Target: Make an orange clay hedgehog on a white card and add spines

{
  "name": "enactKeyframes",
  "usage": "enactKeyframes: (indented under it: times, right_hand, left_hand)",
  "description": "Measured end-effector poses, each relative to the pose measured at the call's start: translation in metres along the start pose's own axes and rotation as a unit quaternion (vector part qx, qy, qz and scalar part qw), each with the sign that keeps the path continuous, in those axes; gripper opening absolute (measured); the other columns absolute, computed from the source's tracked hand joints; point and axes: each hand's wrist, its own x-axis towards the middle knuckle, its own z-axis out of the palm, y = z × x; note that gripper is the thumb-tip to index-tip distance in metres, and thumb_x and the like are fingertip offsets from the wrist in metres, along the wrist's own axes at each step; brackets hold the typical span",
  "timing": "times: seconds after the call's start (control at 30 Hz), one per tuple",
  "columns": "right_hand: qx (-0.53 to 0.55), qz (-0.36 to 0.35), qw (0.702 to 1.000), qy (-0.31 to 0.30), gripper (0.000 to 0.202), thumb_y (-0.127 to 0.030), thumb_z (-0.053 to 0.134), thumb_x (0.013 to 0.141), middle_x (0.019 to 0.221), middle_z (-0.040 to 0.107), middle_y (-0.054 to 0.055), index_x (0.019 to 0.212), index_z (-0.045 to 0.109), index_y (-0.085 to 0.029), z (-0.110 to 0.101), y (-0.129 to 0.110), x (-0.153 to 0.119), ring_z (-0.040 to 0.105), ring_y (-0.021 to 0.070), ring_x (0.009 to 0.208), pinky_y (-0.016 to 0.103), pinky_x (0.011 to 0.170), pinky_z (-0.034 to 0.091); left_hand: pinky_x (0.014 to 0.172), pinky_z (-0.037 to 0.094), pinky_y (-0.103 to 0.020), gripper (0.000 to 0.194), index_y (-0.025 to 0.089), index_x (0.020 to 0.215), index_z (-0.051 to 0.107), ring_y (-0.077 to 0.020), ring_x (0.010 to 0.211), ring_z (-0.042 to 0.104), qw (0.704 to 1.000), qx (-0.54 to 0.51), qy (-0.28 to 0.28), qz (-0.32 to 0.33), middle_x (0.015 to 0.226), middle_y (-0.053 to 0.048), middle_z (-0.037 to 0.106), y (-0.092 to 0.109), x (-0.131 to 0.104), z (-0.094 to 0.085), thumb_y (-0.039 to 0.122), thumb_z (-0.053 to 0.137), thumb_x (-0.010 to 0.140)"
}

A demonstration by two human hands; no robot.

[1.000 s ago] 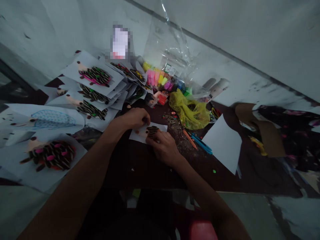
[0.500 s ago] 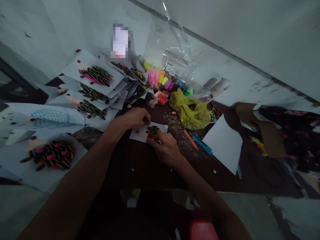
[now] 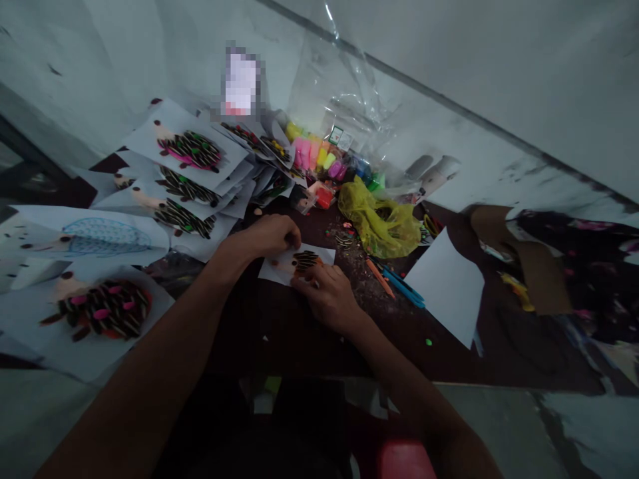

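A small white paper sheet (image 3: 269,271) lies on the dark table in front of me, bearing a hedgehog figure with a pale snout and an orange body set with dark striped seeds (image 3: 305,259). My left hand (image 3: 277,234) is closed, its curled fingers at the sheet's far left edge and holding it down. Over the near right part of the figure is my right hand (image 3: 329,296), thumb and fingers drawn together at the orange body. Whatever sits between those fingertips is hidden. Loose striped seeds (image 3: 344,241) lie just right of the sheet.
Finished-looking hedgehog sheets (image 3: 192,150) are piled at left, another sheet (image 3: 30,326) nearer. Behind stand colourful clay packs (image 3: 312,153) and a yellow plastic bag (image 3: 379,223). Blue scissors (image 3: 407,289), an orange tool (image 3: 380,278) and blank paper (image 3: 446,286) lie at right.
My right hand's fingers have curled in slightly and shifted a little left on the hedgehog figure. My left hand and the sheet stay in place.
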Motion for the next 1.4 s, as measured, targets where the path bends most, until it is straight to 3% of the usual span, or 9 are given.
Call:
enactKeyframes:
  times: [0.33, 0.63, 1.03, 1.17, 1.4]
  right_hand:
    - [-0.005, -0.004, 1.0, 0.012, 0.023, -0.019, 0.048, 0.102, 0.1, 0.062, 0.009, 0.109, 0.07, -0.018, 0.0, -0.0008, 0.0007, 0.051, 0.0204, 0.092, 0.033, 0.075, 0.034]
    - [0.012, 0.0, 1.0, 0.025, 0.03, -0.016, 0.043, 0.101, 0.103, 0.064, 0.008, 0.118, 0.068, -0.019, -0.0015, 0.0018, -0.0032, 0.053, 0.0189, 0.091, 0.033, 0.077, 0.037]
    - [0.007, 0.019, 1.0, -0.011, 0.026, -0.016, 0.053, 0.099, 0.103, 0.061, 0.009, 0.119, 0.069, -0.021, 0.0005, 0.001, -0.0006, 0.051, 0.0205, 0.092, 0.033, 0.077, 0.034]
    - [0.009, 0.038, 0.999, 0.021, 0.031, -0.014, 0.051, 0.098, 0.1, 0.062, 0.008, 0.123, 0.068, -0.02, -0.0002, 0.001, -0.0023, 0.052, 0.0205, 0.091, 0.033, 0.078, 0.034]
    - [-0.005, 0.05, 0.998, 0.037, 0.028, -0.013, 0.047, 0.099, 0.095, 0.064, 0.006, 0.107, 0.073, -0.022, 0.0007, 0.0008, -0.0026, 0.051, 0.0192, 0.085, 0.033, 0.075, 0.034]
  left_hand:
    - [0.082, 0.05, -0.023, 0.031, 0.024, 0.093, 0.082, -0.0189, 0.093, 0.07, 1.0, -0.008, 0.002, 0.004, 0.099, -0.002, 0.079, -0.0013, 0.0005, 0.0005, 0.011, 0.06, 0.075]
    - [0.08, 0.05, -0.023, 0.032, 0.024, 0.093, 0.081, -0.019, 0.093, 0.07, 1.0, -0.003, 0.001, 0.0, 0.099, -0.003, 0.079, 0.0003, -0.0005, -0.0003, 0.01, 0.058, 0.076]
    - [0.079, 0.051, -0.023, 0.032, 0.023, 0.092, 0.081, -0.0183, 0.089, 0.07, 1.0, -0.013, -0.002, -0.003, 0.098, -0.002, 0.079, -0.0001, -0.0001, 0.0005, 0.01, 0.057, 0.075]
    - [0.079, 0.051, -0.025, 0.033, 0.024, 0.092, 0.081, -0.0191, 0.087, 0.072, 1.0, -0.024, -0.006, -0.011, 0.097, -0.002, 0.079, 0.0003, -0.0004, 0.0006, 0.011, 0.056, 0.074]
    - [0.081, 0.051, -0.024, 0.03, 0.023, 0.091, 0.081, -0.0182, 0.087, 0.072, 0.999, -0.03, -0.01, -0.014, 0.097, -0.003, 0.079, -0.0001, -0.0005, -0.0004, 0.011, 0.059, 0.075]
